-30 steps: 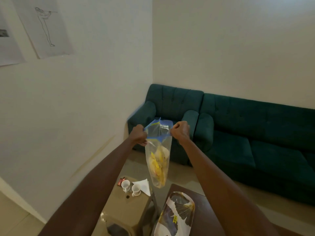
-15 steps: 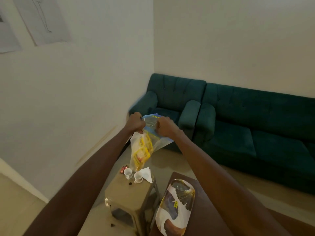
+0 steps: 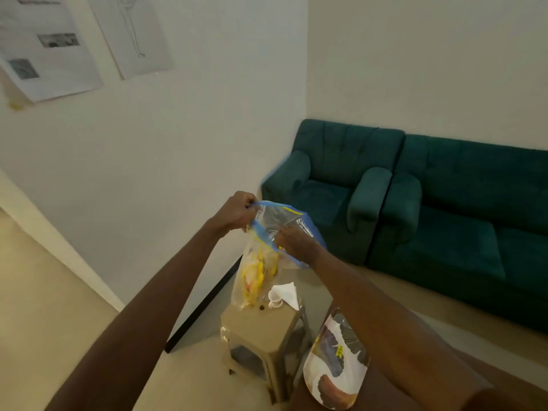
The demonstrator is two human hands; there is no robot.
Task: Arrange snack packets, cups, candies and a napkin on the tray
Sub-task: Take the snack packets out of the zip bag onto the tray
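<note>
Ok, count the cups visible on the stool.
1: a white cup on the stool's far end, beside the napkin. The hanging bag may hide another.

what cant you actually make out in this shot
- Head view: the packets in the zip bag are blurred yellow shapes; their count and print are unreadable.
- The right hand covers part of the bag's mouth.
- The bag hides part of the stool top beside the cup.
- The right forearm covers one edge of the tray.
</note>
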